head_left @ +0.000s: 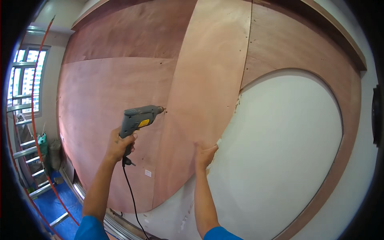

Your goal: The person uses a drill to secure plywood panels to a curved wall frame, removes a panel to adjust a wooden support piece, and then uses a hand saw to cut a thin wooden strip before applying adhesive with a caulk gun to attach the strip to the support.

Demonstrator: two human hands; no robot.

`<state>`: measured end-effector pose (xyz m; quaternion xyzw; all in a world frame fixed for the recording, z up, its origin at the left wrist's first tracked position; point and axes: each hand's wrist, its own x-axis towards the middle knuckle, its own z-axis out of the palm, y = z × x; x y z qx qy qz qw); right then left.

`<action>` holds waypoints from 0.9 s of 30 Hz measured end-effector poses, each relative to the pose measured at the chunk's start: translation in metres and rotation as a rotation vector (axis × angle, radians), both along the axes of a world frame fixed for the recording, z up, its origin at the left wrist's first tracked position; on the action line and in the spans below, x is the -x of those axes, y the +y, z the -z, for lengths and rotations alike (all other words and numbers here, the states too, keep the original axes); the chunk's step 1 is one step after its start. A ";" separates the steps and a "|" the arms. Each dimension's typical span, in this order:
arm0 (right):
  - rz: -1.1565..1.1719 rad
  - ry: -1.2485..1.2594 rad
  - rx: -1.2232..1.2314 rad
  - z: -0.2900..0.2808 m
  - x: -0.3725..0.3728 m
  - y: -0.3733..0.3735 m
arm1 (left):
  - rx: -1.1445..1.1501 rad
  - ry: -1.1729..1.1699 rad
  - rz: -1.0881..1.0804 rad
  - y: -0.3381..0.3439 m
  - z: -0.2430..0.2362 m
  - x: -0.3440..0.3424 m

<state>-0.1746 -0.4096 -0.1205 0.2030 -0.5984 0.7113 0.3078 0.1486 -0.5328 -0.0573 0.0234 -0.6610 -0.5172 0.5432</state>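
The left hand (118, 146) clasps a grey, yellow-labelled drill (134, 121) — right hand (205, 157) at pinkish plywood (204, 84), its grip unclear.

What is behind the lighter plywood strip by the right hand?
Beyond the curved edge of the plywood strip, a white surface shows, apparently the wall. What lies directly behind the strip is covered; the right hand also hides part of its edge.

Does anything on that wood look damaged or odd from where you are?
Yes: the pale wood panel has ragged, flaky bits along its curved edge, above the right hand. They stand out because the arched panel opposite looks smooth-edged. Whether they are splinters or residue, I cannot tell.
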 end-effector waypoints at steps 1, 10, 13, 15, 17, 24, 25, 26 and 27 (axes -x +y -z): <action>0.007 0.031 0.000 0.007 0.006 -0.002 | 0.007 -0.002 0.011 0.001 0.000 0.000; -0.061 -0.064 -0.065 -0.020 -0.013 0.010 | 0.026 -0.015 -0.009 0.009 -0.008 -0.009; -0.084 -0.080 -0.076 -0.016 -0.019 0.017 | 0.057 -0.001 0.022 0.014 -0.018 -0.012; -0.130 -0.019 -0.022 -0.002 -0.017 0.018 | 0.092 0.003 -0.018 0.020 -0.022 -0.013; -0.184 0.038 0.023 0.009 -0.004 0.014 | 0.107 -0.013 -0.055 0.023 -0.026 -0.015; -0.086 -0.026 -0.126 0.025 -0.002 0.017 | 0.076 -0.056 -0.165 0.021 0.023 -0.028; -0.069 -0.008 -0.118 0.027 -0.006 0.014 | 0.056 -0.034 -0.133 0.014 0.031 -0.028; -0.039 0.025 -0.110 0.013 -0.005 0.012 | 0.059 -0.030 -0.124 0.004 0.025 -0.025; -0.047 0.019 -0.125 0.002 0.001 0.006 | 0.045 -0.037 -0.131 -0.003 0.016 -0.023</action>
